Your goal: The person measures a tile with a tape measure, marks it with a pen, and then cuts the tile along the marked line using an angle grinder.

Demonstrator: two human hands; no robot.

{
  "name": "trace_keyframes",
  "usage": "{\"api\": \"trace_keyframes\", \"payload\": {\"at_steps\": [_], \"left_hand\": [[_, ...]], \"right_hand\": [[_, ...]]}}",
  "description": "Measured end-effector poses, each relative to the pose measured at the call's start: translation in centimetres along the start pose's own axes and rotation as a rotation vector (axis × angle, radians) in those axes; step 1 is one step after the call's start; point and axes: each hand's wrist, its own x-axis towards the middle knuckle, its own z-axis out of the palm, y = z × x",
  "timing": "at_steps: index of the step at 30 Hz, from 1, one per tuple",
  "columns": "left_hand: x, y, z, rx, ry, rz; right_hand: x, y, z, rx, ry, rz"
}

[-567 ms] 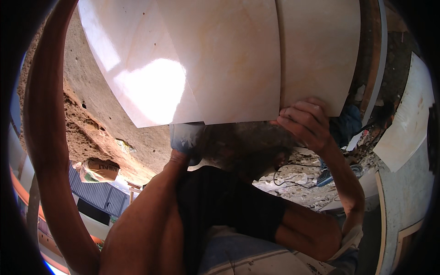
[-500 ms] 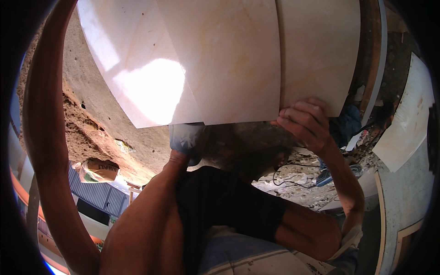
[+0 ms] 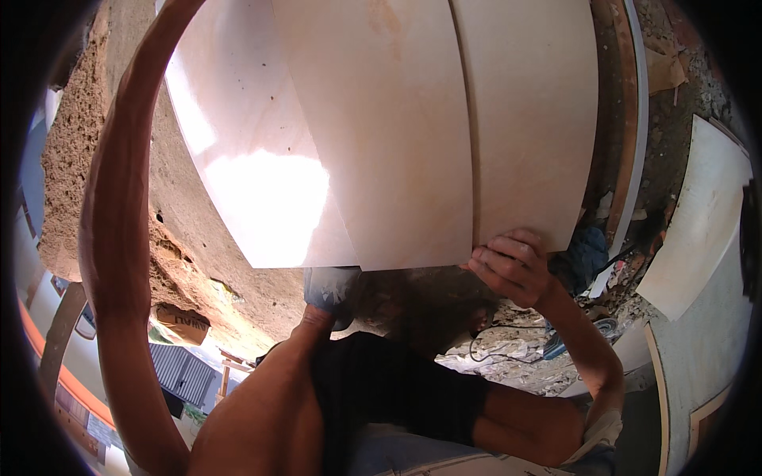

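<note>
Large pale, marbled tiles (image 3: 397, 135) fill the upper middle, overlapping, with a dark gap beside the right-hand tile (image 3: 533, 119) and a glaring sunlit patch at lower left. My right hand (image 3: 508, 266) grips the right-hand tile at its lower edge by the gap, fingers curled on its face. My left forearm (image 3: 115, 238) rises along the left side and out through the top of the view, so my left hand is hidden from view. My foot in grey, scuffed footwear (image 3: 327, 293) is just below the tiles' bottom edge, between them and my bare leg.
Rough concrete and rubble (image 3: 63, 182) lie at left, with a cardboard piece (image 3: 178, 321). At right are long rails (image 3: 627, 119), a loose pale panel (image 3: 690, 222), dark blue cloth (image 3: 583, 254), a power tool (image 3: 563, 341) with a cord, and scattered debris.
The whole view has shifted, so tiles, legs and foot appear lower. My left forearm appears further right. My right hand stays gripped on the same tile edge.
</note>
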Motion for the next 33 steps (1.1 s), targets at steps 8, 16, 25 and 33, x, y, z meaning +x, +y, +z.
{"api": "trace_keyframes", "payload": {"at_steps": [8,16,25,33], "left_hand": [[-1.9,-0.3,-0.5,-0.335,-0.019,-0.056],[-2.6,-1.0,0.3,-0.296,-0.007,-0.011],[-2.1,0.0,0.2,-0.455,-0.078,-0.198],[-1.7,-0.5,1.0,-0.304,0.034,-0.095]], "right_hand": [[0.8,0.3,-0.9,-0.028,-0.039,-0.038],[0.3,0.0,-0.7,-0.048,-0.034,-0.04],[0.3,0.1,-0.8,-0.034,-0.039,-0.038],[0.3,0.0,-0.9,-0.051,-0.056,-0.033]]}}
